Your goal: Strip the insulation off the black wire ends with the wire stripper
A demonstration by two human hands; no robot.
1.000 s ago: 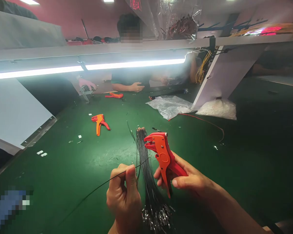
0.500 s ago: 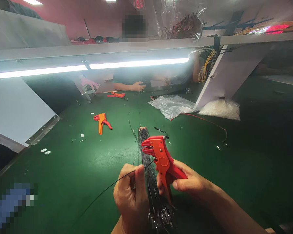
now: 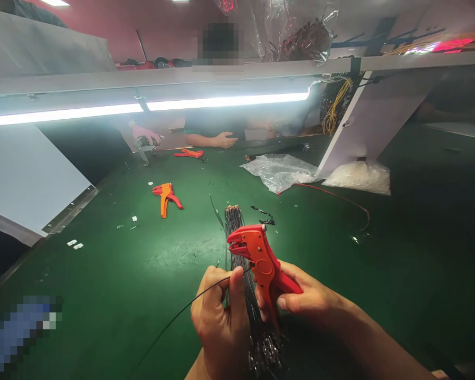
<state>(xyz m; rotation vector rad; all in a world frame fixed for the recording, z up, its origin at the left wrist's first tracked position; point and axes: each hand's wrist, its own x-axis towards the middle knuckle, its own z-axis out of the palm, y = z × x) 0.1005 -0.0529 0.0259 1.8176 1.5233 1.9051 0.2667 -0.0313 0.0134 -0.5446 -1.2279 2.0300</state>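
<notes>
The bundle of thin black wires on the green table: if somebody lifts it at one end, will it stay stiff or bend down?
The bundle of thin black wires would probably droop, since the single wire from the left hand already curves. The metal terminals clustered at its near end may make that end heavier and prone to snagging.

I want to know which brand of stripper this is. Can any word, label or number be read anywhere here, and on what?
None can be read.
Stripper in the right hand: no marking shows.
Second stripper on the table: too small to tell.
Red glowing shapes on the shelf: blurred, unreadable.
</notes>
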